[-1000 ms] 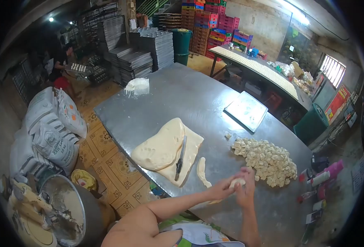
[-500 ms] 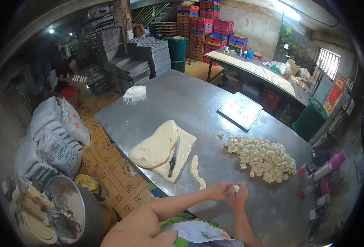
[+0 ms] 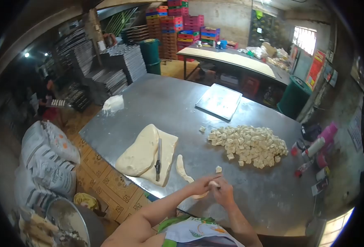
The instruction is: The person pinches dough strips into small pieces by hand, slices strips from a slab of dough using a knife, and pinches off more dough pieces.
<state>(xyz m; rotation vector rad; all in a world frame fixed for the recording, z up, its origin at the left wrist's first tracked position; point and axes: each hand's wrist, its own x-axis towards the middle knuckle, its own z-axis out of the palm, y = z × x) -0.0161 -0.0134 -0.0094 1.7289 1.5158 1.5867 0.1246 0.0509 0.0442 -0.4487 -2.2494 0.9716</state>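
Observation:
My left hand and my right hand meet near the table's front edge, both closed around a strip of dough. Its pale end pokes out between the fingers, and the rest is partly hidden under the hands. Just beyond them lies a small cut dough piece. To the left, a curved dough strip rests on the metal. Further left is a big slab of dough, folded over itself, with a knife lying on top.
A heap of dough pieces covers the table's right part. Behind it lies a light tray. White flour sits at the far left corner. Bottles line the right edge. Sacks and a metal mixing bowl stand at left.
A small dough piece now lies on the table beyond my hands. My hands still work together on the dough. The camera view has turned to the right.

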